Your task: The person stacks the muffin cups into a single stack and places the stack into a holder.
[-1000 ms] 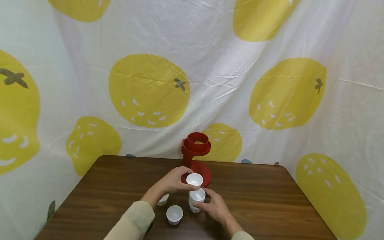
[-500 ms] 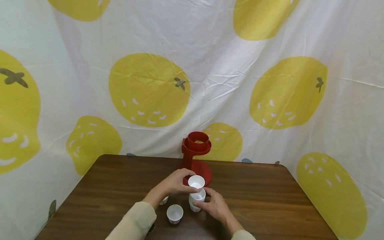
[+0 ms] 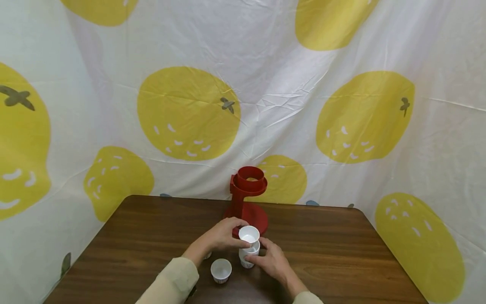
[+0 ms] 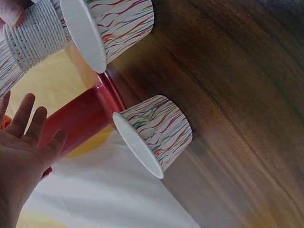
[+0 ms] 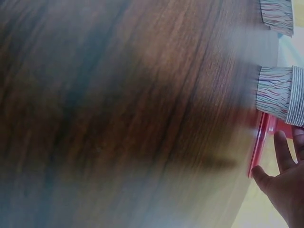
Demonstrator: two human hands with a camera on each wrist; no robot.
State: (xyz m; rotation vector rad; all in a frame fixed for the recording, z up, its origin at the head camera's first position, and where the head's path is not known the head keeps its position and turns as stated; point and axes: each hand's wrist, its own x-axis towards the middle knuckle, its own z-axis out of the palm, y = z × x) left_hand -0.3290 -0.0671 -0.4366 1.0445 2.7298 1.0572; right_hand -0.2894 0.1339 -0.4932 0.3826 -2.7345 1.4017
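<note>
In the head view, my left hand (image 3: 224,237) holds a white paper cup (image 3: 249,233) between thumb and fingers, upright at the mouth of a cup stack (image 3: 247,262). How deep it sits in the stack cannot be told. My right hand (image 3: 274,261) grips that stack from the right, its thumb on the near side. Several ridged rims of the stack (image 4: 40,35) show in the left wrist view, beside cup walls printed with wavy coloured lines. A loose cup (image 3: 221,271) stands left of the stack. Another loose cup (image 3: 207,255) is mostly hidden behind my left wrist.
A red stand (image 3: 248,190) with a ring-shaped top and round base is just behind the hands on the brown wooden table (image 3: 322,245). A white cloth (image 3: 273,84) with yellow lemons hangs behind the table.
My left hand has lowered its cup and brought it slightly right, onto the mouth of the stack. My right hand keeps its grip on the stack, almost still.
</note>
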